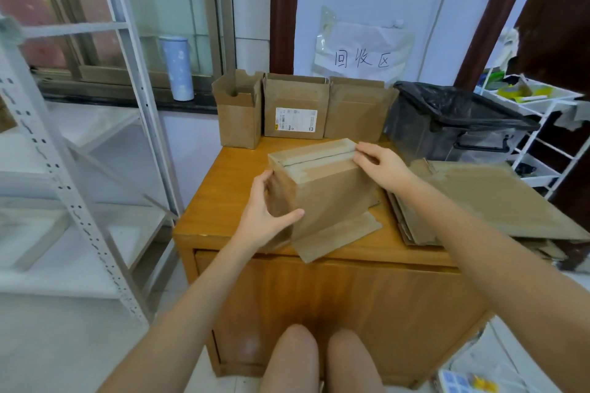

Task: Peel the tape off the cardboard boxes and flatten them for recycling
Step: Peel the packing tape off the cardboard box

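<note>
wooden cabinet (223, 201) stands against a pale wall, its orange top carrying the work. near its front edge sits a cardboard box (329, 191), upright, with strips of tape (314, 151) running along the slit in its top and one loose flap (338, 238) lying flat on the cabinet toward the person. the left hand (265, 217) grips the box's near left corner, thumb on the front face and fingers curled round the side. the right hand (381, 164) rests on the top right edge, its fingertips (362, 150) bent onto the tape's end; whether they pinch it, i cannot tell. three more boxes (295, 108) stand in a row at the back. beside them is a bin with a black bag (453, 112), and flattened cardboard (488, 201) lies stacked to the right, overhanging the cabinet
</note>
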A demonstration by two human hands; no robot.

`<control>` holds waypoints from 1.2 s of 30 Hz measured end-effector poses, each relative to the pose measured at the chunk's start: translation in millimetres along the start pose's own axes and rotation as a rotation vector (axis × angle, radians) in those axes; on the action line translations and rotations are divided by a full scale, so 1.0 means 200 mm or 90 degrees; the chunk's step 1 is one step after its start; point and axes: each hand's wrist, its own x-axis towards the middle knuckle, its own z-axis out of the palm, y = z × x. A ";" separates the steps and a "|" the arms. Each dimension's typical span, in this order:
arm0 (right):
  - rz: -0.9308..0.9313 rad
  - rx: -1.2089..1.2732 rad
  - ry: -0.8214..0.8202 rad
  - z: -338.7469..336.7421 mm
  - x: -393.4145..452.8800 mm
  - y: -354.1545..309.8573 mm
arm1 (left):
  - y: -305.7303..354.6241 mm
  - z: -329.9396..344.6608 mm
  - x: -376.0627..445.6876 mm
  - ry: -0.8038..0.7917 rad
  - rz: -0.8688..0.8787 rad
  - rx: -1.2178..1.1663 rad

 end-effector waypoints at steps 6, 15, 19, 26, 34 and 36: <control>-0.117 -0.310 0.094 0.03 0.05 -0.09 | 0.02 0.09 -0.01 0.119 0.014 0.082; -0.516 -0.285 0.048 0.12 -0.19 -0.28 | 0.08 0.31 -0.05 0.293 0.042 0.249; -0.448 -0.228 0.048 0.11 -0.24 -0.18 | 0.08 0.37 -0.08 0.333 0.065 0.286; -0.396 -0.062 0.081 0.09 -0.28 -0.12 | 0.06 0.26 -0.08 0.241 0.154 0.348; -0.449 -0.081 0.058 0.06 -0.26 -0.11 | 0.16 0.02 0.12 0.071 0.467 0.481; -0.463 -0.110 0.001 0.03 -0.26 -0.11 | 0.18 -0.01 0.15 0.021 0.472 0.474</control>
